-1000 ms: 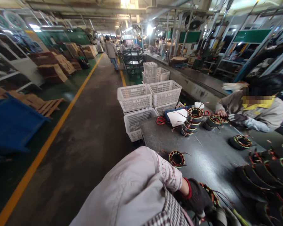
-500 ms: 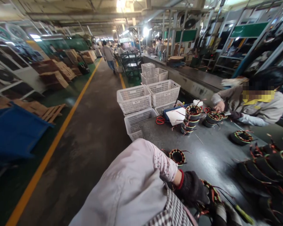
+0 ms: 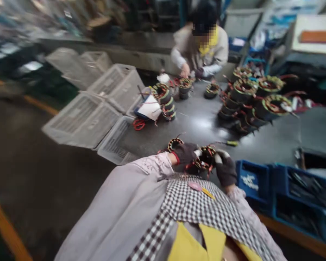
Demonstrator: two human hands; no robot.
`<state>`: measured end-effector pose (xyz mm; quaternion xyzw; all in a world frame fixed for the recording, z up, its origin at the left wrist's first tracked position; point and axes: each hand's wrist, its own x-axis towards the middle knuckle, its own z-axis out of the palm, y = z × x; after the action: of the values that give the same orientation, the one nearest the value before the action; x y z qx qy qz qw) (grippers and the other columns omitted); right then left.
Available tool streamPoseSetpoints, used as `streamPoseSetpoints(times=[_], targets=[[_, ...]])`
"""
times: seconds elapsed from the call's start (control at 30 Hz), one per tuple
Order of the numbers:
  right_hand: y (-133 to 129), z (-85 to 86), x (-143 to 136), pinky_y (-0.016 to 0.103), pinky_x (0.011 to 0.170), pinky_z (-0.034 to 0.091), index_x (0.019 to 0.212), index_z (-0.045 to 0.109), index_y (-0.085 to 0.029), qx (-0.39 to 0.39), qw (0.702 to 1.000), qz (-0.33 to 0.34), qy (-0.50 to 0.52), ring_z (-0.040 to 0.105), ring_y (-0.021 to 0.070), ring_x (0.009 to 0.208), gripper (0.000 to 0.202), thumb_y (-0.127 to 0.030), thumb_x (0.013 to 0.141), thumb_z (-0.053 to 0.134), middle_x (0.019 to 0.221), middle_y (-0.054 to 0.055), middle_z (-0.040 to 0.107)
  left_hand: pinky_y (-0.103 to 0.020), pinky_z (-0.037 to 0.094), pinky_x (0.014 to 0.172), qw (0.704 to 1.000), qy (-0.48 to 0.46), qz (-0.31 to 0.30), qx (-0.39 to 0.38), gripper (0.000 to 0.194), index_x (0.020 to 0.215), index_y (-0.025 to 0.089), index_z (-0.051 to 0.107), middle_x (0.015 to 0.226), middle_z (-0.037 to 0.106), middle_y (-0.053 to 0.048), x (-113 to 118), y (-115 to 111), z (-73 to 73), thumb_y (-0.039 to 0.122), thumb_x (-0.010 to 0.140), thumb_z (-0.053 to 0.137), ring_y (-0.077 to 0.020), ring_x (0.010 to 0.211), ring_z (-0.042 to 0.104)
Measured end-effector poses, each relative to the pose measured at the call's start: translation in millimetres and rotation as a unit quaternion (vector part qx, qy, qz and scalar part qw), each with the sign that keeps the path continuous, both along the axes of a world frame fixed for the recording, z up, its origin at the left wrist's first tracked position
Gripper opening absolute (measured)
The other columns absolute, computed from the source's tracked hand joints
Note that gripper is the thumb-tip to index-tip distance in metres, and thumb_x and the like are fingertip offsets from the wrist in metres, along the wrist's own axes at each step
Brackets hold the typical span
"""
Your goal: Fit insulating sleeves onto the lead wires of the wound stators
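Near the table's front edge, a wound motor stator (image 3: 204, 164) with red and yellow-green wires stands between my hands. My left hand (image 3: 187, 153), in a dark glove with pale fingertips, grips its left side. On its right side my right hand (image 3: 226, 168), gloved the same way, has its fingers closed on the rim. A second stator (image 3: 175, 143) is just beyond my left hand and partly hidden by it. Behind my right hand lies a tool with a yellow-green handle (image 3: 232, 143). Blur hides the finer wires.
Across the table (image 3: 190, 125) a co-worker (image 3: 199, 47) handles another stator (image 3: 184, 84). Stacked stators (image 3: 244, 88) stand at the right, another stack (image 3: 167, 102) beside red-handled scissors (image 3: 139, 124). White crates (image 3: 77, 116) are at the left, blue bins (image 3: 254, 181) at the right.
My view has swung right and down, bringing both hands, the apron and the blue bins into sight. Both hands remain at the stator.
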<state>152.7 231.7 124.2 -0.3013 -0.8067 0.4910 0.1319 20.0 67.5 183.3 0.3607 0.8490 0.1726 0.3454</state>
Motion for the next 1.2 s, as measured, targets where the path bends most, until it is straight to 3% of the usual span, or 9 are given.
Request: streamPoseSetpoints(times=[0.2, 0.37, 0.47, 0.6, 0.73, 0.8, 0.97, 1.07, 1.2], targets=[[1, -18.1, 1, 0.049, 0.100, 0.057, 0.106, 0.072, -0.020, 0.005, 0.999, -0.025, 0.030, 0.071, 0.0295, 0.103, 0.038, -0.050, 0.091, 0.053, 0.108, 0.013, 0.079, -0.039, 0.056, 0.086, 0.980, 0.125, -0.157, -0.006, 0.048, 0.126, 0.016, 0.073, 0.119, 0.077, -0.017, 16, 6, -18.2, 0.052, 0.101, 0.054, -0.0321, 0.105, 0.075], [-1, -21.2, 3, 0.047, 0.099, 0.057, 0.106, 0.074, -0.022, 0.022, 0.999, -0.028, 0.041, 0.071, 0.0292, 0.103, 0.038, -0.052, 0.095, 0.053, 0.108, 0.011, 0.080, -0.040, 0.056, 0.083, 0.950, 0.138, -0.276, -0.042, 0.037, 0.120, 0.015, 0.076, 0.115, 0.076, -0.020, 21, 15, -23.1, 0.036, 0.104, 0.051, -0.0327, 0.103, 0.076], [-2, -25.4, 4, 0.048, 0.099, 0.058, 0.108, 0.074, -0.021, 0.020, 0.998, -0.030, 0.052, 0.071, 0.0294, 0.104, 0.041, -0.053, 0.096, 0.052, 0.109, 0.012, 0.080, -0.039, 0.056, 0.084, 0.963, 0.110, -0.239, -0.056, 0.031, 0.111, 0.017, 0.079, 0.108, 0.078, -0.016, 17, 16, -22.0, 0.034, 0.101, 0.055, -0.0310, 0.102, 0.076], [-3, -34.2, 4, 0.050, 0.102, 0.057, 0.110, 0.074, -0.021, -0.001, 0.998, -0.022, 0.062, 0.071, 0.0292, 0.107, 0.042, -0.054, 0.096, 0.053, 0.113, 0.013, 0.079, -0.032, 0.054, 0.072, 0.997, -0.069, -0.042, 0.000, 0.029, 0.097, 0.015, 0.076, 0.085, 0.074, -0.009, 4, 14, -14.8, 0.038, 0.097, 0.060, -0.0216, 0.079, 0.071], [0, -30.9, 6, 0.051, 0.103, 0.058, 0.108, 0.075, -0.022, -0.071, 0.995, -0.006, 0.071, 0.073, 0.0287, 0.107, 0.038, -0.055, 0.094, 0.060, 0.110, 0.010, 0.080, -0.023, 0.041, 0.053, 0.968, -0.208, 0.079, 0.119, 0.039, 0.105, 0.013, 0.070, 0.073, 0.062, -0.003, -11, 9, -5.9, 0.043, 0.102, 0.045, -0.0105, 0.055, 0.052], [2, -20.4, 10, 0.050, 0.101, 0.061, 0.109, 0.076, -0.022, -0.138, 0.987, 0.017, 0.084, 0.074, 0.0285, 0.106, 0.037, -0.054, 0.092, 0.067, 0.111, 0.009, 0.081, -0.021, 0.036, 0.050, 0.931, -0.294, 0.134, 0.168, 0.037, 0.097, 0.014, 0.067, 0.070, 0.057, 0.000, -10, 8, -9.0, 0.050, 0.096, 0.055, -0.0084, 0.053, 0.046], [2, 18.2, 21, 0.046, 0.108, 0.059, 0.127, 0.076, -0.027, -0.219, 0.962, 0.121, 0.112, 0.073, 0.0272, 0.120, 0.041, -0.049, 0.092, 0.076, 0.128, 0.007, 0.079, -0.021, 0.036, 0.050, 0.880, -0.430, 0.094, 0.179, 0.057, 0.082, 0.015, 0.063, 0.069, 0.058, 0.002, 7, 14, -38.1, 0.069, 0.074, 0.078, -0.0072, 0.056, 0.045], [1, 32.6, 20, 0.044, 0.099, 0.062, 0.109, 0.082, -0.025, -0.198, 0.964, 0.147, 0.098, 0.076, 0.0265, 0.105, 0.031, -0.049, 0.089, 0.079, 0.110, 0.006, 0.082, -0.022, 0.036, 0.050, 0.863, -0.463, 0.063, 0.191, 0.063, 0.084, 0.014, 0.065, 0.069, 0.059, 0.001, 9, 20, -45.4, 0.075, 0.074, 0.076, -0.0073, 0.055, 0.046], [20, 24.4, 31, 0.041, 0.082, 0.063, 0.093, 0.079, -0.023, -0.176, 0.979, 0.064, 0.082, 0.074, 0.0237, 0.082, 0.031, -0.052, 0.083, 0.082, 0.089, 0.005, 0.079, -0.029, 0.055, 0.070, 0.920, -0.349, 0.002, 0.176, 0.049, 0.105, 0.013, 0.073, 0.091, 0.074, -0.008, 5, 21, -32.5, 0.059, 0.088, 0.073, -0.0154, 0.074, 0.065]])
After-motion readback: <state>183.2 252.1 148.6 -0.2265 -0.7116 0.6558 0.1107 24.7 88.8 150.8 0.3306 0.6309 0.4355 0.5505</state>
